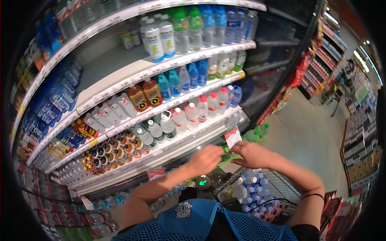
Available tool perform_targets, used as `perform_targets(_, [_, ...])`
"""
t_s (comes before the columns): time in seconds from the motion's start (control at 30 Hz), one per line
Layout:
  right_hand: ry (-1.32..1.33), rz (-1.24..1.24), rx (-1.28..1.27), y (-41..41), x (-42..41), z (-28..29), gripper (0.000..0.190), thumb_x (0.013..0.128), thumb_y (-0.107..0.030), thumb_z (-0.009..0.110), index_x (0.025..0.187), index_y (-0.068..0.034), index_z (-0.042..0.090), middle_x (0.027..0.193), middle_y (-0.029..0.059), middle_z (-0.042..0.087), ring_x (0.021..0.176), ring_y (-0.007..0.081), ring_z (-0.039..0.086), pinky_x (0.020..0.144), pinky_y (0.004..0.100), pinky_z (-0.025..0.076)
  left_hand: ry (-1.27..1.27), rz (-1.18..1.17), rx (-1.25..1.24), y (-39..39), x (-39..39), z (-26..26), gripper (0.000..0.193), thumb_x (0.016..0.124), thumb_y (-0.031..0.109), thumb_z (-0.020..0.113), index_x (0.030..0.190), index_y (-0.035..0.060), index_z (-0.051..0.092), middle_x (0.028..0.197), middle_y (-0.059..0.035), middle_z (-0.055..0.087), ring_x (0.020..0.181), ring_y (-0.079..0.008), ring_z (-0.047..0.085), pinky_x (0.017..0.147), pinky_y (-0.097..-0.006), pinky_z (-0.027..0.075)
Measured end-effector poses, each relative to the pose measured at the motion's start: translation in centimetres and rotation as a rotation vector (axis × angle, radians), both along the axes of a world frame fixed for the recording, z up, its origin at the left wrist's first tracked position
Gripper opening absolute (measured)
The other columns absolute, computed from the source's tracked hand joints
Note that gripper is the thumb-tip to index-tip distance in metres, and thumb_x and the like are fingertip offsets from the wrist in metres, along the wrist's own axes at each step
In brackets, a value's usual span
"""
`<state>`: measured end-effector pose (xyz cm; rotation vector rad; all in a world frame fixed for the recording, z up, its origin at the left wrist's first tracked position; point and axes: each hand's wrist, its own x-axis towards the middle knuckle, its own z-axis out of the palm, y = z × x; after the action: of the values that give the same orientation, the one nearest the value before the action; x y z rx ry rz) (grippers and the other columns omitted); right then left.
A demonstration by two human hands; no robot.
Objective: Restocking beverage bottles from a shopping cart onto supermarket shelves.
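Observation:
Both my hands are raised over the floor in front of the drinks cooler. My left hand (pixel 207 159) is motion-blurred, its fingers pointing right, near green-capped bottles (pixel 226 150) in green wrapping. Close on the other side is my right hand (pixel 251 155). Its fingertips are at the lower edge of a red and white sign card (pixel 233 138) that bears writing; whether they grip it I cannot tell. More green-capped bottles (pixel 256 132) stand behind the card. The green-capped bottles between the hands are partly hidden by my fingers.
A wire shopping cart (pixel 279 182) holding blue-capped bottles (pixel 256 192) stands close at my right. Cooler shelves (pixel 169 105) with many drinks fill the left and front. Bottles (pixel 114 200) line the floor along the cooler's base. A person (pixel 349 70) is far down the aisle.

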<state>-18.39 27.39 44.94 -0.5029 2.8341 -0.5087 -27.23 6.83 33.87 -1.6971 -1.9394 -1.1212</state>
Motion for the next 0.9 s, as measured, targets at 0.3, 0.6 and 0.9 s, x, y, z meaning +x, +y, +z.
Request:
perform_targets(0.3, [0.554, 0.279, -0.227, -14.9, -24.7, 9.5, 0.039, 0.08, -0.009, 0.065, 0.117, -0.002, 0.053, 0.106, 0.0197, 0.057, 0.102, 0.0394, 0.056, 0.087, 0.0444, 0.047, 0.065, 0.78, 0.225, -14.2, -28.0, 14.1, 0.038, 0.08, 0.012, 0.064, 0.116, 0.0029, 0.056, 0.108, -0.0172, 0.06, 0.102, -0.0375, 0.056, 0.093, -0.0423, 0.044])
perform_targets(0.6, [0.382, -0.166, -0.215, -26.4, -51.0, 13.6, 0.051, 0.079, -0.017, 0.057, 0.125, 0.002, 0.049, 0.123, 0.0271, 0.051, 0.118, 0.042, 0.048, 0.1, 0.047, 0.042, -0.068, 1.032, 0.221, -18.9, -48.6, 18.3, 0.071, 0.071, 0.021, 0.072, 0.134, 0.0107, 0.041, 0.125, -0.024, 0.05, 0.118, -0.0422, 0.048, 0.095, -0.0453, 0.045])
perform_targets(0.9, [0.808, -0.2, 0.276, -27.7, -64.7, 14.4, 0.069, 0.087, -0.027, 0.056, 0.145, -0.001, 0.029, 0.148, 0.0224, 0.031, 0.133, 0.0413, 0.035, 0.108, 0.044, 0.035, 0.135, 0.949, 0.167, -18.9, -60.5, 19.9, 0.082, 0.071, 0.025, 0.073, 0.141, 0.0156, 0.033, 0.138, -0.0247, 0.04, 0.126, -0.0419, 0.043, 0.099, -0.0495, 0.042])
